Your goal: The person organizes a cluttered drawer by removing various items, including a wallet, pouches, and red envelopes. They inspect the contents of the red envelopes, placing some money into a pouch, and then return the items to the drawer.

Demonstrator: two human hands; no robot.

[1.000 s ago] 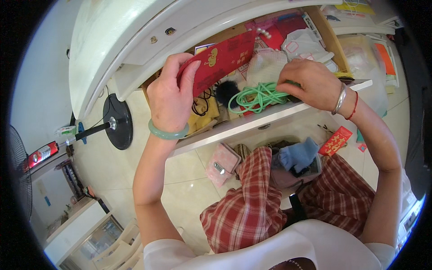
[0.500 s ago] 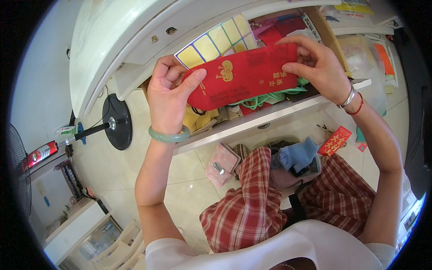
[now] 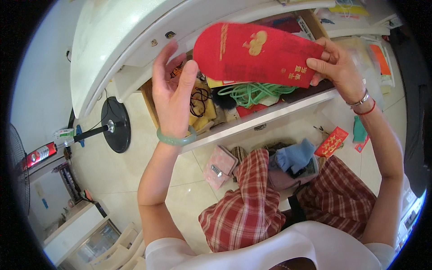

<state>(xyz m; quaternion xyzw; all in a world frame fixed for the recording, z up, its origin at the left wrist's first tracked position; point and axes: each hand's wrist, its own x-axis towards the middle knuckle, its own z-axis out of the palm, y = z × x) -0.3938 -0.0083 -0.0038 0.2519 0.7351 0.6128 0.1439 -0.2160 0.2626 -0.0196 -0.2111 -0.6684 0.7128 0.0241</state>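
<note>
Gold-printed red envelope (image 3: 243,60) is up over the pulled-out drawer (image 3: 270,115), its right end pinched in the right hand (image 3: 343,74), and the left hand (image 3: 173,96) just let go, grip splayed, so one side's doing all the holding.

I wear a white short-sleeved top (image 3: 234,250) and red plaid bottoms (image 3: 240,220) crossed with pale lines. A smooth, pale green bangle (image 3: 177,139) rings my left wrist; a silver bangle (image 3: 360,100) and thin red cord (image 3: 368,110) circle my right.
</note>
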